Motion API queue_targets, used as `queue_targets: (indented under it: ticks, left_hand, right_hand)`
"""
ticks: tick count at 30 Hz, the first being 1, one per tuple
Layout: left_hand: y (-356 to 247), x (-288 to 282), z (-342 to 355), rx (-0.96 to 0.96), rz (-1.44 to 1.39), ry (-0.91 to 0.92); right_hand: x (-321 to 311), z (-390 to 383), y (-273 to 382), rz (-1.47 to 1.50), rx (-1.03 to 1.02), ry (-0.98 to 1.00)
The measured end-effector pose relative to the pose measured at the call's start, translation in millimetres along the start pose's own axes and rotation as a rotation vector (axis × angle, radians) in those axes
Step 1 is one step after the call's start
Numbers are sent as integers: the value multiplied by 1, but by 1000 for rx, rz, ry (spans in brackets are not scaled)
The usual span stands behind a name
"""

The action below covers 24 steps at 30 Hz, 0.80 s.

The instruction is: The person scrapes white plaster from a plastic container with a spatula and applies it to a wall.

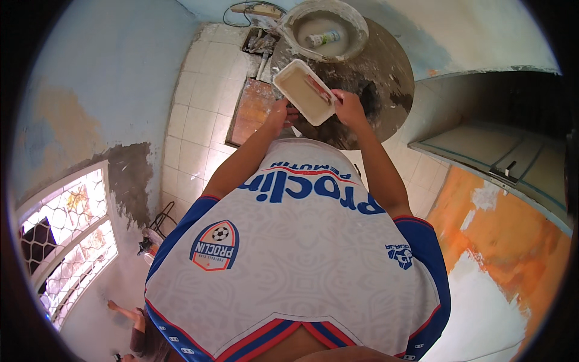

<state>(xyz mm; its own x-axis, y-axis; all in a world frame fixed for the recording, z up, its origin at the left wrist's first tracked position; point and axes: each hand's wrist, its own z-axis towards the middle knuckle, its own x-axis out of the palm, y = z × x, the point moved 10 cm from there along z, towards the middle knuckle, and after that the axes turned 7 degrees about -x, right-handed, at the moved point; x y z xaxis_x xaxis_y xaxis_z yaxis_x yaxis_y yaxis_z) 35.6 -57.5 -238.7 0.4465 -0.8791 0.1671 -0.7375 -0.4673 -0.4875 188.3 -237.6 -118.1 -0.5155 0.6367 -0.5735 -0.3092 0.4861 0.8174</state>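
Note:
My right hand (pixel 348 108) pinches the near right corner of a white rectangular plastic tray (pixel 282 79). Inside the tray lies pale greyish, wet-looking stuff, with a long red-handled tool (pixel 319 88) along its right side. The tool's far end is too unclear to name. My left hand (pixel 281 116) is beside the tray's near left side, its fingers curled. A small pale pointed piece (pixel 295 131) shows just below those fingers; whether they hold it is hidden. Under the tray is a dark, stained round tabletop (pixel 386 72).
A plaster-smeared bucket (pixel 358 43) with cloudy water and a bottle-like item (pixel 324 39) stands at the back. Left of the tabletop are a brown wooden board (pixel 252 108) and dirty tools (pixel 263 65). A ledge (pixel 476 148) is at right; another person's arm (pixel 125 311) shows lower left.

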Motion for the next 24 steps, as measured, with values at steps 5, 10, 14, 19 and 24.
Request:
queue_targets:
  ticks: [5, 10, 14, 19, 24]
  left_hand:
    - [12, -8, 3, 0, 26, -38]
    - [12, 4, -7, -49, 60, -36]
    - [19, 2, -9, -48, 20, -40]
    - [15, -7, -6, 27, -29, -18]
    - [-2, 28, -18, 37, -43, 61]
  right_hand:
    - [-6, -14, 3, -31, 14, 37]
    - [-1, -28, -33, 152, 60, 46]
    - [-15, -52, -41, 364, 185, 18]
    - [-87, -81, -2, 359, 249, -26]
    - [-152, -92, 48, 403, 299, -167]
